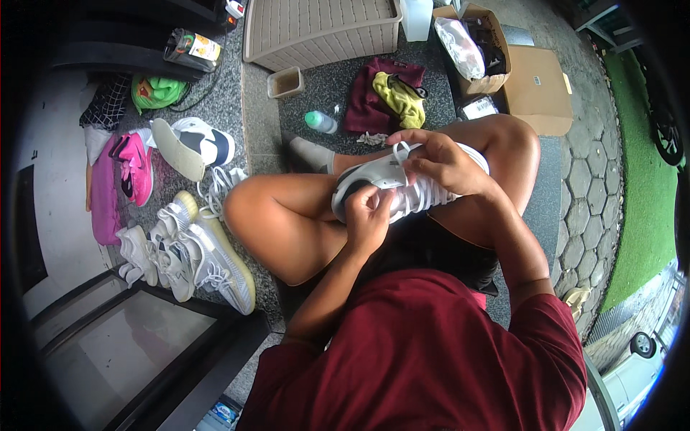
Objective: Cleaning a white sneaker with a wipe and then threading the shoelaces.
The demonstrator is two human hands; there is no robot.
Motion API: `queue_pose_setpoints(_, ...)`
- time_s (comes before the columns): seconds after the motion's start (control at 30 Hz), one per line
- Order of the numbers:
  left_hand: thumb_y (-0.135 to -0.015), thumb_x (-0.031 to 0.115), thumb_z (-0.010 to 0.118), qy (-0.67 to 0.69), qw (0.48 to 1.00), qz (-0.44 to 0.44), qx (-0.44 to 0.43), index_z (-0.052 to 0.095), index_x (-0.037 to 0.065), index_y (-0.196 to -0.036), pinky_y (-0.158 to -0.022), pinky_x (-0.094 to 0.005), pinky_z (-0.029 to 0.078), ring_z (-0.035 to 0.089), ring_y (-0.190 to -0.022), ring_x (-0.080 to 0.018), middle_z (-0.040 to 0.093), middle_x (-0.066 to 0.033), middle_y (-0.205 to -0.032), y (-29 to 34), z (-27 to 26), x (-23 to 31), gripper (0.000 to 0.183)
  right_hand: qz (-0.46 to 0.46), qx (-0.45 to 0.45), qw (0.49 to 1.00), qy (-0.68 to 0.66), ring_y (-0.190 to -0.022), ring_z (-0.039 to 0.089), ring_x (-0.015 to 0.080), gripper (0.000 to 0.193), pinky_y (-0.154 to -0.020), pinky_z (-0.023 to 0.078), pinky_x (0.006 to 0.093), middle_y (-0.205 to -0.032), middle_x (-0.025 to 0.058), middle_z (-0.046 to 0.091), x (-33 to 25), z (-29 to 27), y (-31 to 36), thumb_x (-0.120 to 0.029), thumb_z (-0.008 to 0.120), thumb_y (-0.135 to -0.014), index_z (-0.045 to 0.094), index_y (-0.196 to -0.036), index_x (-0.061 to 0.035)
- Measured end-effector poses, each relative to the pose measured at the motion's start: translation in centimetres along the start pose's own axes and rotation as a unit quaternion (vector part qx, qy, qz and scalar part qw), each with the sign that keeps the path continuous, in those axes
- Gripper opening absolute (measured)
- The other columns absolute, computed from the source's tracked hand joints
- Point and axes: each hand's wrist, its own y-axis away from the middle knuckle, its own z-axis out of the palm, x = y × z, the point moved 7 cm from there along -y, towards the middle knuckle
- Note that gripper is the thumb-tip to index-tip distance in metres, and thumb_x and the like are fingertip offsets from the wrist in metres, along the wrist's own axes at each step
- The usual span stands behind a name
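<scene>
Resting across the lap, between the knees: white sneaker (pixel 402 188). Left hand (pixel 368 219) clamping its side, right hand (pixel 440 164) pinching the white lace (pixel 397 151). Keeping the shoe steady, drawing the lace evenly, not twisting.

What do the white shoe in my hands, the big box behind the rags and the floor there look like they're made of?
White shoe: smooth, faintly glossy upper, likely leather or synthetic, with woven white laces; both the left hand and the right hand grip it. Beige box: moulded plastic, judging by its basket-weave pattern. Floor: speckled grey polished stone, probably granite.
</scene>
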Motion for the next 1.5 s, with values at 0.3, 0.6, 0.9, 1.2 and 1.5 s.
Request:
queue_pose_setpoints(0.3, -0.093, 0.003, 0.07, 0.037, 0.998, 0.048, 0.013, 0.065, -0.005, -0.084, -0.058, -0.0249, 0.042, 0.05, -0.068, -0.0032, 0.06, 0.0007, -0.071, 0.6, 0.3, -0.1, 0.012, 0.026, -0.063, 0.978, 0.196, -0.077, 0.061, 0.0106, 0.066, -0.068, 0.048, 0.027, -0.079, 0.0066, 0.065, -1.4, 1.3, -0.4, 0.001, 0.057, -0.09, 0.036, -0.153, -0.0043)
queue_pose_setpoints(0.6, -0.094, 0.008, 0.071, 0.008, 0.994, 0.106, 0.015, 0.07, -0.007, -0.1, -0.068, -0.0293, 0.05, 0.064, -0.076, -0.0099, 0.074, -0.0139, -0.085, 0.4, 0.7, 1.6, 0.016, 0.007, -0.044, 0.977, 0.208, -0.07, 0.061, 0.0101, 0.072, -0.067, 0.049, 0.0274, -0.078, 0.0058, 0.064, -0.3, 0.9, -1.4, 0.004, 0.056, -0.086, 0.035, -0.154, -0.0052)
queue_pose_setpoints(0.9, -0.093, 0.008, 0.072, -0.028, 0.991, 0.121, 0.044, 0.07, -0.008, -0.098, -0.065, -0.0303, 0.049, 0.062, -0.071, -0.0117, 0.071, -0.0139, -0.08, 0.4, 0.4, 2.2, 0.017, 0.023, -0.053, 0.972, 0.227, -0.067, 0.056, 0.0091, 0.075, -0.063, 0.046, 0.0262, -0.075, 0.0037, 0.059, -0.7, 1.1, -1.4, 0.004, 0.057, -0.085, 0.033, -0.156, -0.0074)
queue_pose_setpoints(1.2, -0.092, 0.004, 0.07, -0.039, 0.992, 0.104, 0.056, 0.07, -0.008, -0.096, -0.067, -0.0303, 0.051, 0.067, -0.074, -0.0125, 0.071, -0.0149, -0.078, 0.5, 0.3, 2.2, 0.013, 0.001, -0.008, 0.94, 0.342, -0.063, 0.056, 0.0143, 0.078, -0.061, 0.046, 0.0334, -0.067, 0.0082, 0.055, -2.1, 2.5, -1.4, 0.006, 0.055, -0.083, 0.033, -0.156, -0.0109)
queue_pose_setpoints(1.5, -0.091, 0.001, 0.068, -0.008, 0.992, 0.104, 0.076, 0.069, -0.009, -0.094, -0.068, -0.0299, 0.052, 0.067, -0.078, -0.0099, 0.072, -0.0139, -0.08, 0.2, 0.2, 1.3, 0.01, -0.089, 0.028, 0.857, 0.507, -0.062, 0.064, 0.0428, 0.079, -0.061, 0.05, 0.0523, -0.065, 0.0239, 0.062, -3.1, 4.1, -1.1, -0.004, 0.057, -0.082, 0.027, -0.155, -0.0047)
